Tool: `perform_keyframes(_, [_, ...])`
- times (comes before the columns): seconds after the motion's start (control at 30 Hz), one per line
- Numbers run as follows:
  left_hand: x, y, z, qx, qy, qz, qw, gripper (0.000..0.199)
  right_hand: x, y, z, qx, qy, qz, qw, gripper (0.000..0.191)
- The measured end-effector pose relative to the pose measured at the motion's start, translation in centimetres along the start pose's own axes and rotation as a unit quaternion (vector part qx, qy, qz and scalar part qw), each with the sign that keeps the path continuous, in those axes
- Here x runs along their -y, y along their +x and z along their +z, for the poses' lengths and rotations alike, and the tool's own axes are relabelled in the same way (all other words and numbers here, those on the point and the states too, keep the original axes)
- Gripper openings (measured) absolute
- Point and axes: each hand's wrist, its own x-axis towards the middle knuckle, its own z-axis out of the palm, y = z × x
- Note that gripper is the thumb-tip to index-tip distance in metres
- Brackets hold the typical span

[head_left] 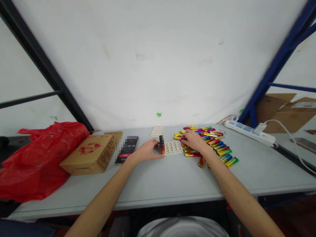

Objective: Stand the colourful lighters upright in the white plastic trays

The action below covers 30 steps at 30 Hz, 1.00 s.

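A cream tray with rows of round holes [174, 147] lies on the table before me. Several dark-topped lighters [162, 146] stand upright in a row along its left edge. My left hand [148, 150] is beside that row, thumb and fingers spread around its left side; whether it touches them is hard to tell. My right hand [194, 141] is at the left part of a pile of shiny multicoloured lighters [218, 144], its fingers closed on a gold and purple lighter [179, 138]. A second cream tray [157, 131] lies farther back.
To the left are a phone [127, 149], a brown cardboard box [90, 154] and a red plastic bag [41, 161]. At the right a white power strip [250, 132] with a cable lies near an open carton [286, 113]. A white wall rises behind the table.
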Motion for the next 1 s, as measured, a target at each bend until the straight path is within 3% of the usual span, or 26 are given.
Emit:
perform_keyframes(0.27, [0.0,-0.1,0.0,-0.009,0.009,0.001,1.000,0.048,0.3,0.8,0.6,-0.014,-0.010,0.025,1.000,0.022])
perform_keyframes(0.4, [-0.7,-0.1,0.5,-0.036,-0.004,-0.028,0.999,0.071,0.6,0.5,0.0,-0.028,-0.008,0.018,0.999,0.018])
perform_keyframes(0.47, [-1.0,0.0,0.8,-0.052,-0.004,-0.042,0.998,0.078,0.7,0.4,-0.2,-0.048,0.018,0.028,0.998,0.018])
perform_keyframes(0.6, [-0.5,0.2,1.1,-0.047,-0.006,-0.050,0.998,0.074,0.8,0.7,0.0,-0.114,0.146,0.026,0.982,0.019])
perform_keyframes(0.77, [1.0,0.2,0.2,-0.019,-0.030,-0.035,0.999,0.070,1.6,1.3,0.7,-0.178,0.367,0.032,0.912,0.035])
perform_keyframes(0.9, [1.3,0.1,0.0,-0.012,-0.026,-0.029,0.999,0.069,3.1,1.5,1.0,-0.153,0.503,0.048,0.849,0.048])
perform_keyframes(1.0, [0.9,0.1,0.2,-0.024,-0.024,-0.041,0.999,0.075,4.2,1.4,1.1,-0.119,0.621,0.075,0.771,0.052])
